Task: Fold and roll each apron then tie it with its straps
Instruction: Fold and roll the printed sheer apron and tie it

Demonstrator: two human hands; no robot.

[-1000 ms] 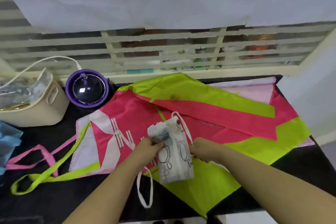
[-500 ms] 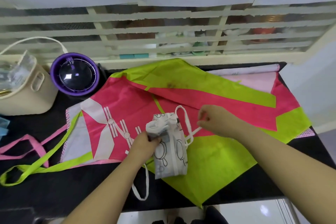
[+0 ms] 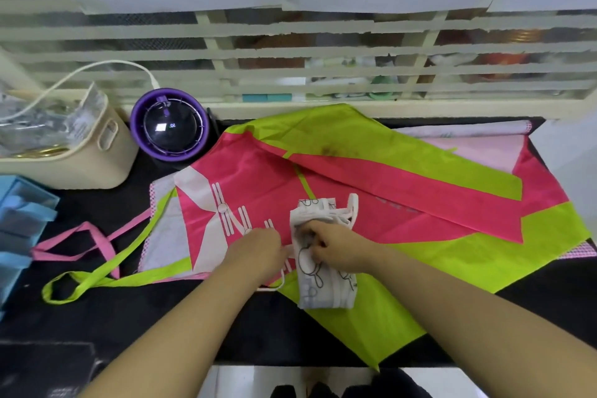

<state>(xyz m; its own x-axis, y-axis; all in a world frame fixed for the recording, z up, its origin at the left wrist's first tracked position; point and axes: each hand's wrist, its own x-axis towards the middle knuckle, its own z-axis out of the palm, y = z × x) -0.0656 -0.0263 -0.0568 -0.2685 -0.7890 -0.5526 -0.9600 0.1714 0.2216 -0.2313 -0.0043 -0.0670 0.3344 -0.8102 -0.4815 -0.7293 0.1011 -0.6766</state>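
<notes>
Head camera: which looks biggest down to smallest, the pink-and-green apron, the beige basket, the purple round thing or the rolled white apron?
1. pink-and-green apron
2. beige basket
3. purple round thing and rolled white apron look about alike: no ranking.

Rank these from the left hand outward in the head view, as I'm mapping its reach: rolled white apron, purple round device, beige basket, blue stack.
1. Rolled white apron, just right of the left hand.
2. Purple round device, behind and to the left.
3. Beige basket, farther left.
4. Blue stack, at the left edge.
</notes>
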